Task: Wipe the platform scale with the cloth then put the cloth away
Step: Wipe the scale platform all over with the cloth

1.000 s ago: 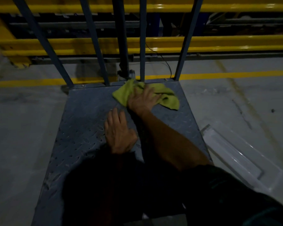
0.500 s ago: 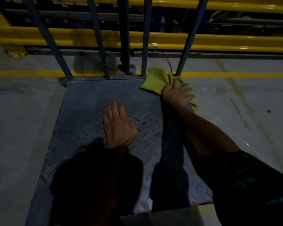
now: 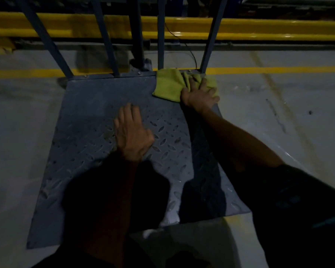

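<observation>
The platform scale (image 3: 89, 120) is a grey tread-plate deck lying flat on the floor, with blue upright bars along its far edge. A yellow-green cloth (image 3: 168, 86) lies bunched on the deck's far right corner. My right hand (image 3: 199, 95) presses flat on the cloth, fingers spread, covering its right part. My left hand (image 3: 132, 136) rests palm down on the bare middle of the deck, holding nothing. My dark sleeves hide the near part of the plate.
Blue railing bars (image 3: 106, 39) rise from the scale's back edge, with a thin black cable (image 3: 190, 53) behind them. A yellow guard rail (image 3: 259, 29) and a yellow floor line (image 3: 278, 70) run across the concrete floor beyond.
My right hand has slid the cloth from the middle of the far edge to the far right corner. My left hand has stayed in place on the plate.
</observation>
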### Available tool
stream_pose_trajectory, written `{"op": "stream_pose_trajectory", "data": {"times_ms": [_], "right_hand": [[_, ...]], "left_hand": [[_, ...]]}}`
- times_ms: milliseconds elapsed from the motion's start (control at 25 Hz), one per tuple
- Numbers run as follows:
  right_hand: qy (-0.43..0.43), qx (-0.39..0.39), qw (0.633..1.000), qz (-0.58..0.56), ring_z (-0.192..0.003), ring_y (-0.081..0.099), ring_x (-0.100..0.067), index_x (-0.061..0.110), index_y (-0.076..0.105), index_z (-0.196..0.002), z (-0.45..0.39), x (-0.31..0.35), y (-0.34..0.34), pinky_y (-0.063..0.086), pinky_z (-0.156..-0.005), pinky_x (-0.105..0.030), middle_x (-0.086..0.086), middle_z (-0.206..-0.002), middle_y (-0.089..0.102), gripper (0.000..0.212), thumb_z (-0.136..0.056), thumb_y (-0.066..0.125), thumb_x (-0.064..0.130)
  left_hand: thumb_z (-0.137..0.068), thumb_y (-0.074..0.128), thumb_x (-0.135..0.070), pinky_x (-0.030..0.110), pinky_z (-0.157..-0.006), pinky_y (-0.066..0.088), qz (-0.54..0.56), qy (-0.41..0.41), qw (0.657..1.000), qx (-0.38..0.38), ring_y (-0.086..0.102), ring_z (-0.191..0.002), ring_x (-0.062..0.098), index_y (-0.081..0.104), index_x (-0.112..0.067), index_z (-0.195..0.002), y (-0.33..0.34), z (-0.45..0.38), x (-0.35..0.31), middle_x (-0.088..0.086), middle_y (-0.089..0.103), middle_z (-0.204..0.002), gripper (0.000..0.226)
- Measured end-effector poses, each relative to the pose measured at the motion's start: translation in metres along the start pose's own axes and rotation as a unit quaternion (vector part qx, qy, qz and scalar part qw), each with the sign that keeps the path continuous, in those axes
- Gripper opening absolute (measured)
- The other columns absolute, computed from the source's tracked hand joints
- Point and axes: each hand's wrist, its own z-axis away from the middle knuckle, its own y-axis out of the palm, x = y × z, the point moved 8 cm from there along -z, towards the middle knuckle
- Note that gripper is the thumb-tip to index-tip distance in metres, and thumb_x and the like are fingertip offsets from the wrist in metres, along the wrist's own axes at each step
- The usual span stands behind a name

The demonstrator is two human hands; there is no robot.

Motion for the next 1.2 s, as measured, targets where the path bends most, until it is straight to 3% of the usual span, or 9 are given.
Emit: {"op": "stream_pose_trajectory", "data": {"times_ms": [200, 440, 640, 760, 920, 1200], "right_hand": [[0.016, -0.045, 0.999, 0.027, -0.147, 0.004, -0.056, 0.044, 0.011, -0.157, 0.082, -0.029, 0.026, 0.007, -0.108, -0.075, -0.007, -0.17, 0.001, 0.065, -0.095, 0.021, 0.061], [-0.002, 0.033, 0.998, -0.047, -0.139, 0.031, -0.046, 0.051, 0.007, -0.156, 0.038, -0.042, -0.002, 0.033, -0.103, -0.058, -0.002, -0.17, -0.001, 0.065, -0.096, 0.026, 0.065], [0.048, -0.068, 0.996, -0.017, -0.132, 0.035, -0.046, 0.049, 0.016, -0.155, 0.165, -0.086, 0.023, 0.027, -0.104, -0.059, -0.012, -0.166, 0.014, 0.059, -0.097, 0.027, 0.057], [0.055, -0.08, 0.995, -0.023, -0.132, 0.035, -0.045, 0.049, 0.016, -0.155, 0.169, -0.094, 0.018, 0.026, -0.105, -0.059, -0.014, -0.163, 0.018, 0.059, -0.097, 0.026, 0.057], [0.044, -0.013, 0.999, -0.02, -0.131, 0.035, -0.041, 0.047, 0.014, -0.157, 0.145, -0.086, 0.016, 0.028, -0.103, -0.055, -0.014, -0.158, 0.023, 0.059, -0.099, 0.025, 0.056], [0.105, -0.07, 0.991, -0.042, -0.13, 0.038, -0.042, 0.047, 0.018, -0.156, 0.264, -0.142, 0.033, 0.027, -0.106, -0.053, -0.017, -0.158, 0.027, 0.059, -0.099, 0.03, 0.055]], "left_hand": [[-0.061, 0.046, -0.027, 0.05, -0.094, 0.04, 0.0, 0.009, 1.0, -0.004, 0.046, -0.119, 0.039, 0.045, -0.006, -0.119, -0.004, 0.004, -0.001, 0.019, 0.048, -0.131, 0.062], [-0.063, 0.05, -0.019, 0.048, -0.092, 0.039, -0.006, 0.061, 0.998, -0.033, 0.05, -0.114, 0.039, 0.05, -0.003, -0.113, -0.01, 0.015, -0.014, 0.02, 0.053, -0.124, 0.053], [-0.066, 0.05, -0.02, 0.049, -0.089, 0.039, -0.007, 0.071, 0.997, -0.021, 0.051, -0.108, 0.039, 0.049, -0.004, -0.11, -0.01, 0.018, -0.016, 0.02, 0.053, -0.118, 0.048], [-0.074, 0.053, -0.021, 0.049, -0.089, 0.039, 0.013, 0.068, 0.998, 0.002, 0.051, -0.108, 0.038, 0.048, -0.007, -0.112, -0.009, 0.037, -0.028, 0.018, 0.053, -0.116, 0.041], [-0.083, 0.05, -0.029, 0.048, -0.098, 0.039, 0.056, 0.104, 0.992, 0.052, 0.048, -0.12, 0.034, 0.045, -0.012, -0.127, -0.002, 0.087, -0.07, 0.014, 0.052, -0.13, 0.047], [-0.091, 0.042, -0.031, 0.05, -0.107, 0.038, 0.073, 0.165, 0.979, 0.098, 0.041, -0.137, 0.034, 0.035, -0.014, -0.143, 0.01, 0.128, -0.112, 0.014, 0.042, -0.15, 0.055]]}}
